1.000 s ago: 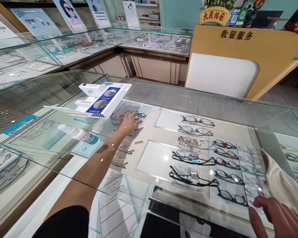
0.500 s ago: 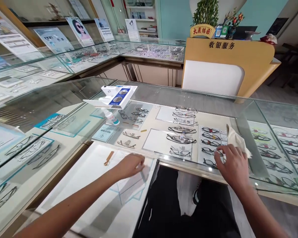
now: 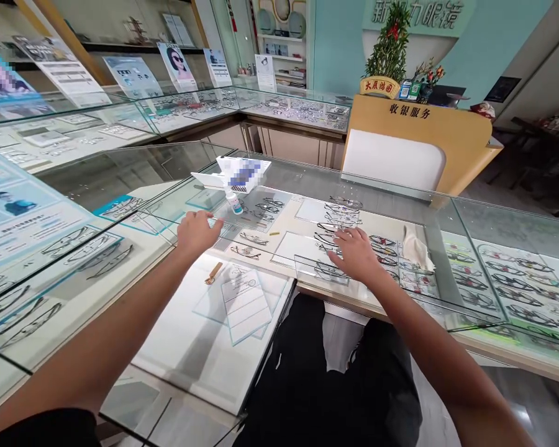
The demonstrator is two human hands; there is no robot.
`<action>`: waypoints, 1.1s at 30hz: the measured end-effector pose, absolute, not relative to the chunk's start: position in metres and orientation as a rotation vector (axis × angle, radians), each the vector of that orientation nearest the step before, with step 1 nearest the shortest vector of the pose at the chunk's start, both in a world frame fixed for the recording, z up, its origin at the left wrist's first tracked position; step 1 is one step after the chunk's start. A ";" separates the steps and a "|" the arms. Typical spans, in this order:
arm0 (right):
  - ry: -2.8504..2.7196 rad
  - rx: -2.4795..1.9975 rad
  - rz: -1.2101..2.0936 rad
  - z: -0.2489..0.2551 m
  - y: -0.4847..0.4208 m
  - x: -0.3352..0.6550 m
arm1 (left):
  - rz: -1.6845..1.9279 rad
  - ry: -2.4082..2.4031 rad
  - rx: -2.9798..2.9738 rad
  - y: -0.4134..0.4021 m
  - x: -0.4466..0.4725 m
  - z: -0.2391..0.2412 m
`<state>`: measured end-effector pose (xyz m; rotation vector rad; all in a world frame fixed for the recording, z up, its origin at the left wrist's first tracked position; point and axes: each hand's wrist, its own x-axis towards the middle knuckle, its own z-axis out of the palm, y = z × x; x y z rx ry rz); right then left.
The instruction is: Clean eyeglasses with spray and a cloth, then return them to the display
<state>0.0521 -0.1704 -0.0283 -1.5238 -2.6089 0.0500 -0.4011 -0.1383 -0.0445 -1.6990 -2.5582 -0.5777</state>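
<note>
My left hand (image 3: 197, 231) rests on the near edge of the glass counter top (image 3: 307, 180), fingers loosely stretched to the right and holding nothing. My right hand (image 3: 355, 254) lies flat on the glass with its fingers spread, over rows of eyeglass frames (image 3: 340, 214) laid on white trays inside the case. A beige cloth (image 3: 414, 248) lies crumpled on the glass just right of my right hand, apart from it. A small spray bottle (image 3: 234, 203) stands beyond my left hand, beside a white display box (image 3: 242, 172).
A lower white shelf (image 3: 186, 347) in front of me carries a paper card (image 3: 246, 302) and a small wooden tag (image 3: 213, 273). More glass cases with frames run left (image 3: 74, 248) and right (image 3: 517, 279). A yellow cashier desk (image 3: 419, 124) stands behind the counter.
My left hand rose from the lower shelf edge to the counter's glass edge. My right hand left the cloth and slid left over the glass. The view pulled back and up.
</note>
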 end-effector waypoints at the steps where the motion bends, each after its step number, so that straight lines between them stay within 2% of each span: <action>1: -2.617 -1.545 0.047 -0.028 -0.169 0.050 | -0.476 -2.611 -1.669 -0.131 -0.409 -0.051; 3: -2.622 -1.574 0.043 -0.027 -0.168 0.048 | -0.383 -2.652 -1.636 -0.121 -0.418 -0.065; 9: -2.573 -1.555 0.130 -0.018 -0.188 0.042 | -0.428 -2.735 -1.625 -0.109 -0.423 -0.090; 14: -2.610 -1.205 0.402 -0.007 -0.238 0.001 | -0.324 -2.799 -1.668 -0.098 -0.437 -0.092; 17: -2.702 -1.005 0.652 -0.024 -0.262 -0.043 | -0.307 -2.849 -1.615 -0.090 -0.438 -0.092; 20: -2.808 -1.034 0.771 -0.063 -0.261 -0.092 | -0.306 -2.866 -1.554 -0.085 -0.433 -0.093; 26: -2.839 -1.466 0.628 -0.140 -0.204 -0.167 | -0.396 -2.824 -1.543 -0.086 -0.430 -0.097; 33: -2.661 -1.792 0.354 -0.162 -0.149 -0.187 | -0.416 -2.811 -1.525 -0.089 -0.428 -0.096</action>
